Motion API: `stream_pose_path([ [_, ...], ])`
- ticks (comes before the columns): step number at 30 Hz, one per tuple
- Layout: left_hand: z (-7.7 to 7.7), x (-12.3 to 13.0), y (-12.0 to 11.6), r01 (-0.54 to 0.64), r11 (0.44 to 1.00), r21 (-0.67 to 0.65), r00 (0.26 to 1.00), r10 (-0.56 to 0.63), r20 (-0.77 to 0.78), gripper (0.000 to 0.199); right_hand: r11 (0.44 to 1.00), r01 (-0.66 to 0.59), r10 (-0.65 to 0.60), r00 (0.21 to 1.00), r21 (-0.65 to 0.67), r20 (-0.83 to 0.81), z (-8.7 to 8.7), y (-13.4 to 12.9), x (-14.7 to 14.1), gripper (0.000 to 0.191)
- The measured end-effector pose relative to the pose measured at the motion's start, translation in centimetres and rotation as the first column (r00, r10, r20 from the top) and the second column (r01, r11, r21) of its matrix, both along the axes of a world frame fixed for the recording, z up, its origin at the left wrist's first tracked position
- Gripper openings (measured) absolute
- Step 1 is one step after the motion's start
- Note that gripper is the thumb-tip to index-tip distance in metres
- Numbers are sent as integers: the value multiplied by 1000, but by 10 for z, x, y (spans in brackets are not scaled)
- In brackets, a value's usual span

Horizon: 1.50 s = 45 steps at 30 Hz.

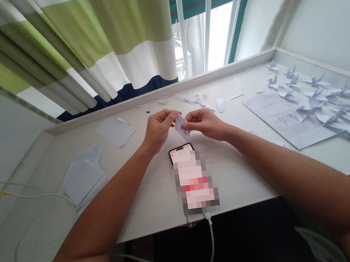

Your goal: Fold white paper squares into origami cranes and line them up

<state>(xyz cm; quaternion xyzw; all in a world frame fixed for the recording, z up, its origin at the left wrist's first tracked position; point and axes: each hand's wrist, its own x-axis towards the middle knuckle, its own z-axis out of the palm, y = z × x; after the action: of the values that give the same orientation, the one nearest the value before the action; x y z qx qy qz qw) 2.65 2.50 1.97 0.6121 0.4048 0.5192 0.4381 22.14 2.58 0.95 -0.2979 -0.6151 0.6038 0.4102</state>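
Between my two hands, above the far end of a phone (191,167), is a small piece of folded white paper (181,126) in a narrow diamond shape. My left hand (161,126) pinches its upper left edge between thumb and fingers. From the other side, my right hand (205,123) presses its thumb on the paper's face, fingers curled behind. The paper's lower tip points down toward the phone. Several folded paper cranes (315,82) stand at the right of the white desk, some on a printed sheet (278,119).
A stack of white paper sheets (84,179) lies at the left, with more loose sheets (117,132) behind it. Paper scraps (221,104) are scattered near the back. A white cable (212,237) runs from the phone over the front edge. A raised rim (163,90) borders the desk's back.
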Motion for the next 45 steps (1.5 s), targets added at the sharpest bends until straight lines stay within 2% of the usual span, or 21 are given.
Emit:
stream_pose_path([
  [9,-2,7,-3,-66,998,-18,993,68,98,21,1000,-29,29,1000,-1,-11,0,-2,-1,36],
  [16,1,6,-4,15,997,-78,991,-5,137,43,1000,-20,20,1000,-1,2,2,-1,0,32],
  [19,0,6,-5,1,998,-59,996,5,93,44,1000,-3,3,1000,-2,9,2,-1,0,32],
  [25,-4,6,-6,-65,997,28,998,65,-12,31,1000,7,-7,1000,1,14,1,-1,0,34],
  [31,-3,7,-8,-69,997,42,997,70,-29,27,1000,6,-7,1000,3,22,-1,-2,-1,35],
  [38,1,7,-7,-55,998,-33,997,57,59,29,1000,13,-13,1000,0,-1,-3,0,-1,37],
  [45,-1,5,1,-94,991,-94,980,109,169,30,1000,-17,17,1000,16,-7,-4,1,-3,39],
])
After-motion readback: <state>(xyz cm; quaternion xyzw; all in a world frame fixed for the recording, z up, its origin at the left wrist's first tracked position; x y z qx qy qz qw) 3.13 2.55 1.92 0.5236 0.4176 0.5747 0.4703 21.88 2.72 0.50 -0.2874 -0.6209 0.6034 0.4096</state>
